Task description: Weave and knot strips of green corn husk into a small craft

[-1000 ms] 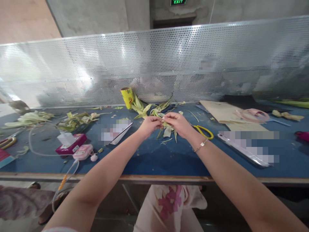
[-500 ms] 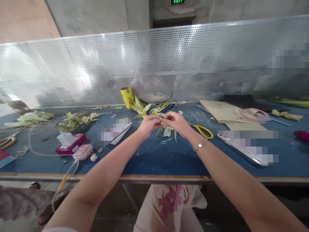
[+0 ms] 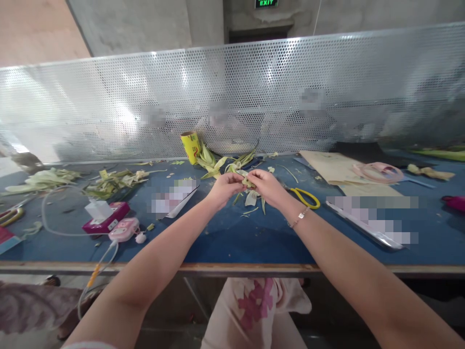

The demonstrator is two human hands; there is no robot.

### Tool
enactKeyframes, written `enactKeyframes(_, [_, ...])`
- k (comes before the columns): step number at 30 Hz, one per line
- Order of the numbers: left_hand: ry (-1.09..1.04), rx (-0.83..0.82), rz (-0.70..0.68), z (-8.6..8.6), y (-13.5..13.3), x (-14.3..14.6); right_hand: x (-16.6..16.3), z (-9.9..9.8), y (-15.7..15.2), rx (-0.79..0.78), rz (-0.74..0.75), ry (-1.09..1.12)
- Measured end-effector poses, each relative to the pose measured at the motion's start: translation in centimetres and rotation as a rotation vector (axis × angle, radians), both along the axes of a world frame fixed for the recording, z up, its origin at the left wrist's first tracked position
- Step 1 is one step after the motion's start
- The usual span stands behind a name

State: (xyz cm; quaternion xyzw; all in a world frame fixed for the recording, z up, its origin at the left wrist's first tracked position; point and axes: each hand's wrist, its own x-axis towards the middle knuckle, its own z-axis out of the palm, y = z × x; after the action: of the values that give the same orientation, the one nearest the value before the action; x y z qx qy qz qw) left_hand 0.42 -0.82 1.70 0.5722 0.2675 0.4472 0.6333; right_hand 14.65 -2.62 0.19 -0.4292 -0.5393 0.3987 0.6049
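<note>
My left hand (image 3: 225, 190) and my right hand (image 3: 267, 186) meet over the middle of the blue table, fingertips pinched on a small piece of pale-green husk (image 3: 248, 183). Its exact shape is partly hidden by the fingers. Under and just behind my hands lie pale husk scraps (image 3: 251, 198) and a heap of green, leafy husks (image 3: 209, 162). To the right of my right hand, the yellow handle of a pair of scissors (image 3: 313, 199) shows; the blades are mostly hidden.
A yellow roll (image 3: 189, 147) stands by the perforated metal screen (image 3: 247, 92). On the left are a phone (image 3: 178, 206), tissue pack (image 3: 119, 213), pink case with a cable (image 3: 125, 230) and more husks (image 3: 116, 183). On the right lie another phone (image 3: 363, 225), brown paper (image 3: 327, 167) and a pink tape roll (image 3: 385, 173).
The pinched piece of husk shows more clearly between my fingertips, and my fingers have shifted slightly. My right wrist has turned a little. The things on the table stay put.
</note>
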Motion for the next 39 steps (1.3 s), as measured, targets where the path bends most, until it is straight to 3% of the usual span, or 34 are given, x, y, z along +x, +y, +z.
enactKeyframes(9, [-0.004, 0.118, 0.082, -0.72, 0.21, 0.42, -0.27, -0.5, 0.39, -0.02, -0.021, 0.069])
enactKeyframes(39, [-0.019, 0.119, 0.139, -0.79, -0.11, 0.49, -0.41, -0.28, 0.13, -0.014, -0.015, 0.167])
